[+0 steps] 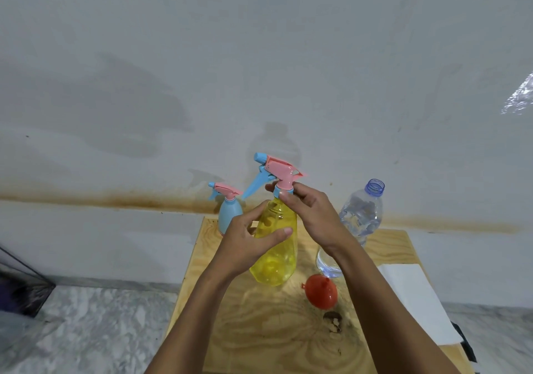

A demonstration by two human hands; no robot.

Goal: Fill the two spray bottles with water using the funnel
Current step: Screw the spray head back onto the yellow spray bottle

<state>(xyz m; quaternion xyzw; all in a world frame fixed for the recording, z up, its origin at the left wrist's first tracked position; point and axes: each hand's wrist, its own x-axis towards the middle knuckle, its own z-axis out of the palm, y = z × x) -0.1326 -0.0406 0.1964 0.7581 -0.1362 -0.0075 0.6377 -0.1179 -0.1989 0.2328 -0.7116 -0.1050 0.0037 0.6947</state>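
A pale, stained wall (259, 56) is seen behind everything, and a marbled floor (86, 330) lies below it, with a dark object (20, 287) at the left edge of the view. A wooden worktop (259, 330) is set against the wall. A white sheet (415, 301) is laid along its right edge.

The yellow spray bottle (277, 252) is held near the middle of the worktop, toward the far edge. It is tilted slightly, and whether its base touches the wood cannot be told. Its body is gripped by the left hand (245, 243), with fingers and thumb curled round it. The blue collar under its pink spray head (281, 171) is pinched by the fingers of the right hand (314, 215) — the head is still seated on the neck.

A clear water bottle (360, 217), uncapped, stands toward the far right corner, partly hidden by the right wrist; water is visible in its lower part. A smaller blue spray bottle (229, 215), with its pink head on, stands at the far left corner, just behind the left hand.

The red funnel (321, 294) rests on the worktop just in front of the water bottle and right of the yellow bottle's base — apart from both hands. A dark knot (333, 321) is seen in the wood just in front of it.
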